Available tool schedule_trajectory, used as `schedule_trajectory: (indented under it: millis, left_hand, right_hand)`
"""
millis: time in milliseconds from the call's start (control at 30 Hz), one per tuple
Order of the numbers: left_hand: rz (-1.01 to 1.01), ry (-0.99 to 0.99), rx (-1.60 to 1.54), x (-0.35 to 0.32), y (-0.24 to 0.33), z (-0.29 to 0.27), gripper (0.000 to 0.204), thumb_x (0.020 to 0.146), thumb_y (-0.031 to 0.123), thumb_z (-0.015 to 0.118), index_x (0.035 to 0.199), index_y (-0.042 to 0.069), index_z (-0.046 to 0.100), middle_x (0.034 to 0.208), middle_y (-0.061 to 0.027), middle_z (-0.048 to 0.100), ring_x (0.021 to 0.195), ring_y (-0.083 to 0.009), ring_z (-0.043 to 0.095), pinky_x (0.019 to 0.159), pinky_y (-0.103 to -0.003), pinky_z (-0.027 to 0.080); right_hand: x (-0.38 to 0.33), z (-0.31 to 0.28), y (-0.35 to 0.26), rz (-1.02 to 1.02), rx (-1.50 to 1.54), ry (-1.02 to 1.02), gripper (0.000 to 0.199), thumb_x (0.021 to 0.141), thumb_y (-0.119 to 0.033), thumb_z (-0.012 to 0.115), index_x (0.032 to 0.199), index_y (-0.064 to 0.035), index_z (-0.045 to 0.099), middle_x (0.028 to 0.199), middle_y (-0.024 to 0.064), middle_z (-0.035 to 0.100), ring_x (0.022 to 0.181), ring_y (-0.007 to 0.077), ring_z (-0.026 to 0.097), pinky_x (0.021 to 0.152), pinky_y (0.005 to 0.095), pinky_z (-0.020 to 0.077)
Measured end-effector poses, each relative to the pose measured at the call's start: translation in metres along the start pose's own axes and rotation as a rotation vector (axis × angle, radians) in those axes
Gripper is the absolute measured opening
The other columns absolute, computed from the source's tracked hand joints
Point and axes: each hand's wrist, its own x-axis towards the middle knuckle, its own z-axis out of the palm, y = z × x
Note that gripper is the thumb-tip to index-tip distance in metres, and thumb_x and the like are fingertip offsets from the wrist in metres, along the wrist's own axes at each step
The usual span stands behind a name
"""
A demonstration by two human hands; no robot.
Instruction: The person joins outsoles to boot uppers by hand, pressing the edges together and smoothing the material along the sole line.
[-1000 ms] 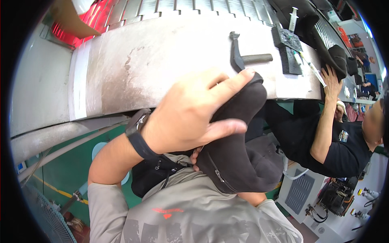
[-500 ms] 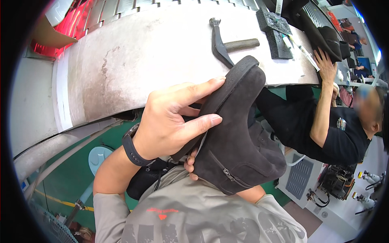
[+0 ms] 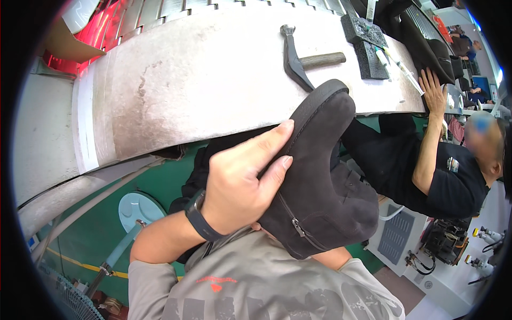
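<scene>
Since the earlier frames the boot (image 3: 320,186) has swung up, its sole now turned toward the desk (image 3: 213,80) edge and the zip side facing the camera. The left hand (image 3: 240,181) clasps its shaft, fingers spread; the right hand is hidden beneath, grip unknowable. On the desk: one hammer (image 3: 298,58), two black blocks (image 3: 368,42). One co-worker's hand (image 3: 434,90) rests there.

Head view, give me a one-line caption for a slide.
Left hand holds a dark grey suede zip ankle boot above a worn grey workbench, near a metal hammer.
</scene>
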Motion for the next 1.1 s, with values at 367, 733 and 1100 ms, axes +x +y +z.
schedule_trajectory:
  millis: [367,733,1100]
  left_hand:
    - [0.032,-0.343,0.026,0.041,0.081,-0.069,0.129,0.088,0.029,0.092,0.171,-0.003,0.0,0.163,-0.0264,0.043,0.146,-0.0352,0.055,0.116,-0.048,0.049]
    - [0.165,0.017,0.475,0.129,0.015,-0.124,0.102,0.08,0.027,0.096,0.156,-0.007,0.037,0.14,-0.0266,0.065,0.128,-0.0361,0.067,0.11,-0.041,0.051]
    - [0.104,0.072,0.534,0.128,0.024,-0.102,0.111,0.077,0.028,0.097,0.161,-0.003,0.033,0.135,-0.0281,0.069,0.124,-0.0421,0.07,0.105,-0.045,0.056]
  right_hand:
    - [0.056,0.057,-0.052,-0.874,-0.571,-0.04,0.044,0.115,-0.037,0.049,0.125,0.0042,0.061,0.096,0.0178,0.066,0.086,0.0298,0.065,0.076,0.0384,0.0505]
    - [0.105,0.128,-0.066,-1.026,-2.225,0.21,0.067,0.096,-0.031,0.079,0.138,0.0159,0.054,0.101,0.0327,0.072,0.091,0.0478,0.074,0.079,0.0523,0.059]
    - [0.095,0.274,-0.159,-1.388,-2.01,-0.056,0.044,0.095,-0.014,0.083,0.133,0.0053,0.072,0.117,0.0209,0.079,0.107,0.0229,0.078,0.092,0.0324,0.0625]
